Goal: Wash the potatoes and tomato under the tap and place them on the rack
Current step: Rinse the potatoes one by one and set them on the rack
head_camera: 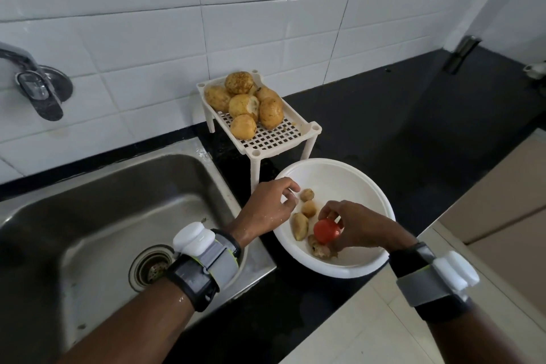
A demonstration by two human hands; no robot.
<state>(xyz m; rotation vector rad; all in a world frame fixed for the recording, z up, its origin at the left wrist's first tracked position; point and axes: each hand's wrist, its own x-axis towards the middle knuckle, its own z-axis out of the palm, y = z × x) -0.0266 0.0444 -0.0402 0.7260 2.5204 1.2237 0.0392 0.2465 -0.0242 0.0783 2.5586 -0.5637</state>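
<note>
Two hands (270, 205) (363, 227), tomato (325, 232) in the right

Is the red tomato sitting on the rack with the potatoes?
No, the tomato is held by the right hand over the white bowl, and the rack holds only potatoes.

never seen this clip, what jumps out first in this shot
The red tomato, gripped by the right hand inside the white bowl right of the sink, stands out most. Behind it, yellow potatoes are piled on the white rack by the tiled wall. The left hand hovers over the bowl's rim near small potatoes.
</note>
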